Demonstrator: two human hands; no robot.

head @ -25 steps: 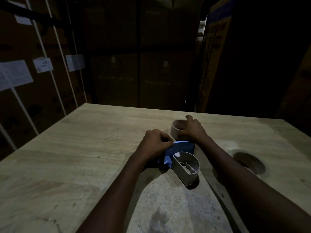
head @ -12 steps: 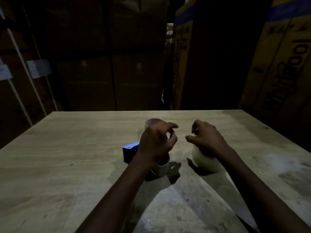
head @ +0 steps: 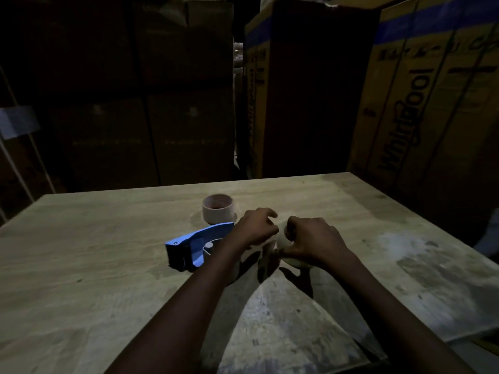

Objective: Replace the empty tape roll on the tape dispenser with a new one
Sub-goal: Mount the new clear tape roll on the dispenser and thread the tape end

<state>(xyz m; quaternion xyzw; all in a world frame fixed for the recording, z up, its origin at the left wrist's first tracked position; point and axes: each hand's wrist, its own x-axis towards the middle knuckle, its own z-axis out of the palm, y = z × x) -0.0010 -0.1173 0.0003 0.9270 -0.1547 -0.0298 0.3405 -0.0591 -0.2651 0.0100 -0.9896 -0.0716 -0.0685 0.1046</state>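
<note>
New tape roll (head: 290, 259) is gripped by the right hand (head: 313, 242), fingers curled over its top and side; only a pale arc of it is seen under the palm, low edge at or just above the table (head: 94, 252) — contact cannot be told. Left hand (head: 255, 228) is placed just left of the roll, fingertips pinched together at the roll's near face; whether a tape end is pinched cannot be made out. Blue tape dispenser (head: 194, 248) is lying on the table left of the roll, its right part covered by the left wrist. A white hub is seen inside the frame. Second roll (head: 218, 209), brownish core visible, is set upright behind the dispenser, apart from both hands. Cardboard cartons (head: 421, 103) are stacked behind the table, mostly lost in darkness.
</note>
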